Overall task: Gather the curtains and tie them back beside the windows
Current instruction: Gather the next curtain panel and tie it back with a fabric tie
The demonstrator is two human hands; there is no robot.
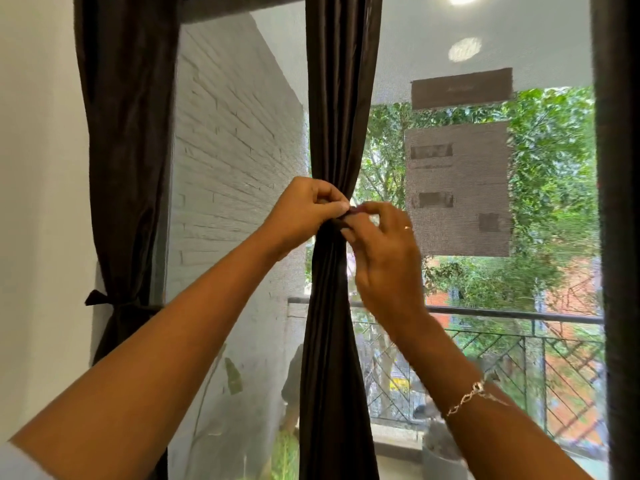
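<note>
Head view, nearest first: two bare forearms reach up and forward from the lower corners, the right one wearing a silver bracelet (pixel 474 393) at the wrist. The left hand (pixel 304 206) and right hand (pixel 384 258) meet at the waist of the middle curtain (pixel 337 98), a dark brown panel that hangs between two window panes and is gathered into a narrow bunch at the point where the hands work. Each hand's grip is narrow. The left thumb and curled fingers pinch a dark tie strip (pixel 350 213) against the gathered cloth, and the right thumb and forefinger pinch the same strip from the other side, fingertips nearly touching the left hand's. A ring (pixel 407 227) shows on one right finger. Below the hands the curtain widens again into loose folds.

Further left, a second curtain (pixel 124 133) hangs beside the white wall (pixel 34 168), already cinched low down by a knotted tie (pixel 114 301). A third strip of dark cloth (pixel 620 202) runs down the right edge.

Beyond the glass lie a white brick wall (pixel 235 133), a balcony railing (pixel 502 315) and green trees (pixel 554 168).
</note>
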